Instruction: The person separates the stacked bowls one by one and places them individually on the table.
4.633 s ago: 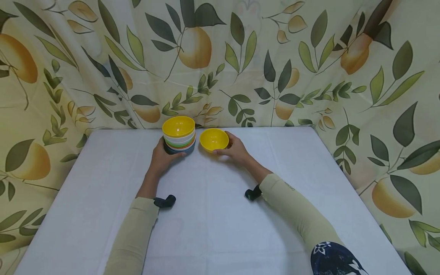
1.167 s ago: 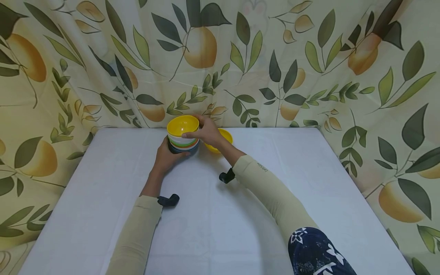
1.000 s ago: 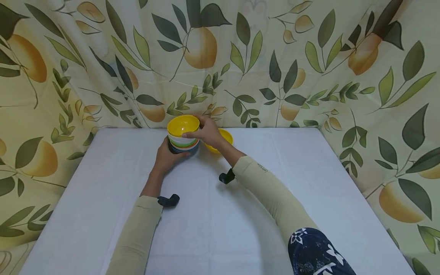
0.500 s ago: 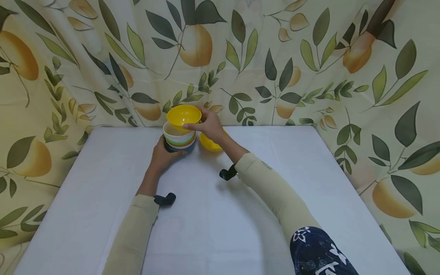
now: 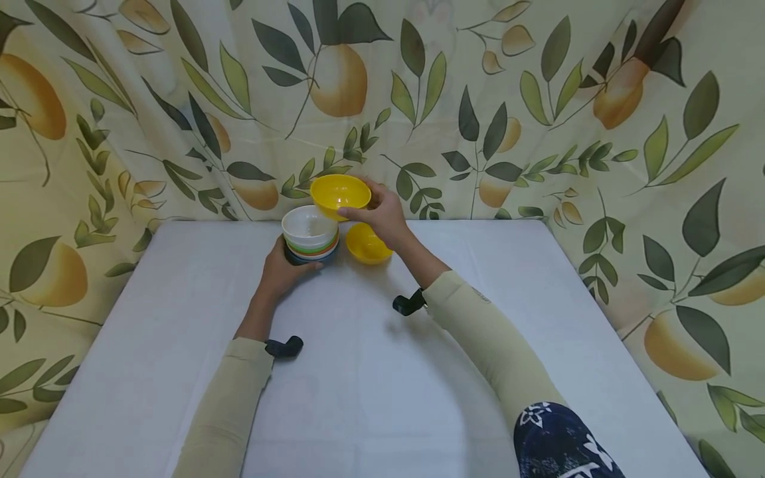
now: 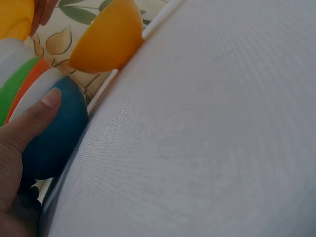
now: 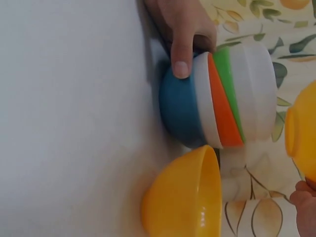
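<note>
My right hand grips a yellow bowl by its rim and holds it in the air, above and just right of a stack of bowls. The stack's top bowl is white; green, orange, white and blue ones lie under it. My left hand grips the blue bottom bowl of the stack, thumb on its side. A second yellow bowl stands on the table right of the stack, under my right hand; its side shows in the right wrist view.
The white-clothed table runs back to a curtain printed with leaves and fruit, which hangs directly behind the bowls. Small black wrist cameras sit at both cuffs.
My right hand has lifted the top yellow bowl off the stack and carried it up and to the right, baring the white bowl. The left hand keeps hold of the stack.
</note>
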A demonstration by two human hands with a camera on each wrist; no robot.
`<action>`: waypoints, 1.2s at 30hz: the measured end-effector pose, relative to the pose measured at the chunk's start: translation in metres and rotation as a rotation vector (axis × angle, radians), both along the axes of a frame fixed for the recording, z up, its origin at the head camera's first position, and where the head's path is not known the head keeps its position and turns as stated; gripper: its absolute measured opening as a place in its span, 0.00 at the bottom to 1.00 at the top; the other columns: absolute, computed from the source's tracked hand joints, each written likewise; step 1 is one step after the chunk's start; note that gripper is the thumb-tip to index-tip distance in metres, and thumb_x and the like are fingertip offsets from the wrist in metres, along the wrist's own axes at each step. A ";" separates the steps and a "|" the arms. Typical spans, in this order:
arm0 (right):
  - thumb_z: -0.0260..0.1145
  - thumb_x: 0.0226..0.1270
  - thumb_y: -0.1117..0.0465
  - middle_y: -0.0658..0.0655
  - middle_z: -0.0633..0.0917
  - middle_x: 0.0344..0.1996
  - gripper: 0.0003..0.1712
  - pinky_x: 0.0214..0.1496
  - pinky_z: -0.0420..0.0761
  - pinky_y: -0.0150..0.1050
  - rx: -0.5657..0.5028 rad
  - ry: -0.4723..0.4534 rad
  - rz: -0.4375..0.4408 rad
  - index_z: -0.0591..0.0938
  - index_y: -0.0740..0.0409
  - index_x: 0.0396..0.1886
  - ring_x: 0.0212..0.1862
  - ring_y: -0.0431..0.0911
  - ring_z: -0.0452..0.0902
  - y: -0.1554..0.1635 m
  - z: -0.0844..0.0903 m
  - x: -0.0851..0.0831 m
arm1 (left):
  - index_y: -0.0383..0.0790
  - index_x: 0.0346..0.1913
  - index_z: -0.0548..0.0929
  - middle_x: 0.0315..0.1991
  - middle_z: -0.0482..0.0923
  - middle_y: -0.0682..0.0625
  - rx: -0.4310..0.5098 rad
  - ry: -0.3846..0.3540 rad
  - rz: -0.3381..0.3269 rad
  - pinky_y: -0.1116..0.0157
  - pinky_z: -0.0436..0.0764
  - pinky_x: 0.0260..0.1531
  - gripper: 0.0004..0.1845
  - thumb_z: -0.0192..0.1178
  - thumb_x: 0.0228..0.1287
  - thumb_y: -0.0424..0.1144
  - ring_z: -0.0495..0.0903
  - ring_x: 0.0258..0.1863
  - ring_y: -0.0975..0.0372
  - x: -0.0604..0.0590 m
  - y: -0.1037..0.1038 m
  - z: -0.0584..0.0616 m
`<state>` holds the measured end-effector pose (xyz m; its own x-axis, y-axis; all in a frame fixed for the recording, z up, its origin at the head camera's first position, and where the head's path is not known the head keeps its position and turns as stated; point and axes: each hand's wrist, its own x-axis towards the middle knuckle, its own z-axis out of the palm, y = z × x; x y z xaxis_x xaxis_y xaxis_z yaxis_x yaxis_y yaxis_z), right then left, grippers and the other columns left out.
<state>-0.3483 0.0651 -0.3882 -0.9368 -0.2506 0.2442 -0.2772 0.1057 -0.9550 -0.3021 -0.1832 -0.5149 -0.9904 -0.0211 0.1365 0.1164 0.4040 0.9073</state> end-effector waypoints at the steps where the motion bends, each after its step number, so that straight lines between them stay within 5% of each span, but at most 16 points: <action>1: 0.81 0.64 0.58 0.57 0.80 0.63 0.46 0.62 0.83 0.38 0.001 0.004 -0.002 0.70 0.60 0.78 0.57 0.50 0.79 0.002 0.000 0.001 | 0.41 0.83 0.54 0.77 0.64 0.40 -0.002 0.000 0.000 0.47 0.62 0.77 0.64 0.85 0.50 0.50 0.64 0.76 0.47 0.000 0.000 0.000; 36: 0.80 0.64 0.64 0.60 0.80 0.67 0.47 0.65 0.81 0.37 -0.027 0.021 -0.089 0.67 0.67 0.79 0.60 0.53 0.79 0.054 0.001 0.009 | 0.39 0.84 0.53 0.77 0.64 0.38 0.004 -0.009 -0.007 0.46 0.61 0.77 0.64 0.85 0.51 0.47 0.63 0.77 0.45 0.001 0.001 0.001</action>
